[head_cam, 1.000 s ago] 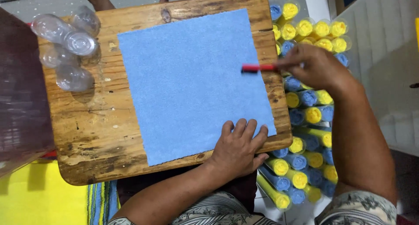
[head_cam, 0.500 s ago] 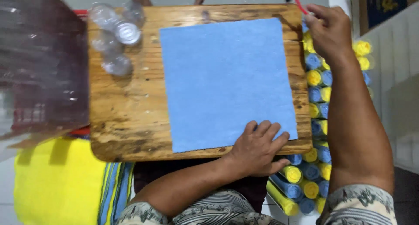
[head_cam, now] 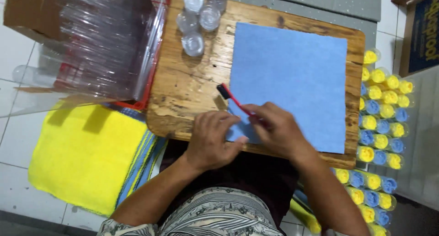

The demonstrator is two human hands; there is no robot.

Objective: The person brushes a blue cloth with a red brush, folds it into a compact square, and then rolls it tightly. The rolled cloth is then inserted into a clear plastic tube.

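Red toothbrush (head_cam: pixel 233 98) in right hand (head_cam: pixel 278 130), cloth (head_cam: pixel 292 85) edge

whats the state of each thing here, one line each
blue cloth: lying flat on the wooden board
red toothbrush: held in right hand, bristle end at the cloth's left edge
left hand: pressing on the cloth's near corner
clear plastic cups: empty, clustered on the board
yellow cloth: spread on the floor
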